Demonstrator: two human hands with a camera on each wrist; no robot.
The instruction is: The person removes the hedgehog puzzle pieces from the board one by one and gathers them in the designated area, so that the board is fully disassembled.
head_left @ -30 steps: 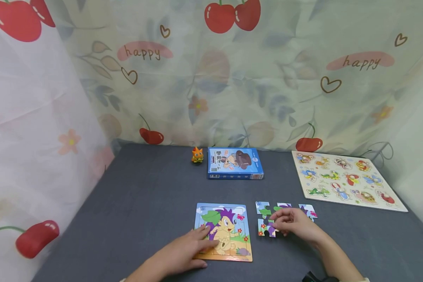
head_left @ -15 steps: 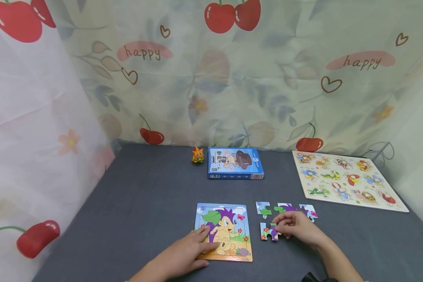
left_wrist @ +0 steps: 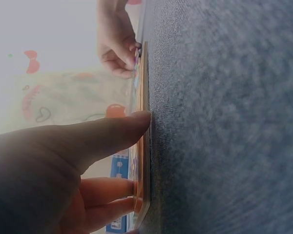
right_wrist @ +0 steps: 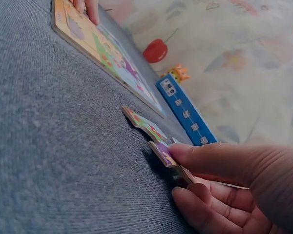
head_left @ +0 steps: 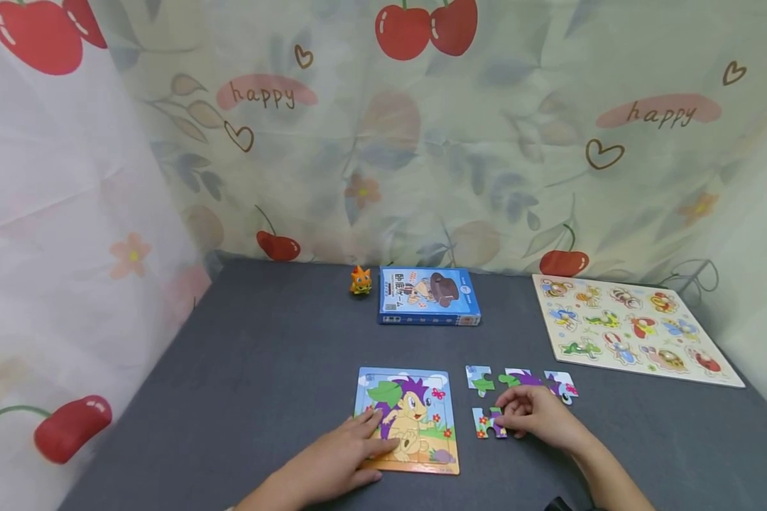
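My left hand (head_left: 345, 451) rests on the lower left part of a square hedgehog jigsaw board (head_left: 444, 426), fingers spread over the picture. In the left wrist view its thumb lies at the board's near edge. To the right of the board, my right hand (head_left: 537, 415) pinches a jigsaw piece (head_left: 481, 424) with red flowers and purple spines between thumb and fingers. The right wrist view shows that piece (right_wrist: 145, 127) tilted close over the cloth. Just behind it lie a leaf piece (head_left: 479, 380), a purple-spined piece (head_left: 524, 380) and a butterfly piece (head_left: 562, 383).
Toward the back of the dark cloth-covered table (head_left: 262, 355) stand a small orange figurine (head_left: 361, 281) and a blue box (head_left: 428, 297). A wooden insect puzzle board (head_left: 633, 330) lies at the back right. A printed curtain (head_left: 332, 142) hangs behind the table.
My right hand has shifted slightly toward me with the flower jigsaw piece, widening the gap to the leaf piece behind. The left hand stays on the board.
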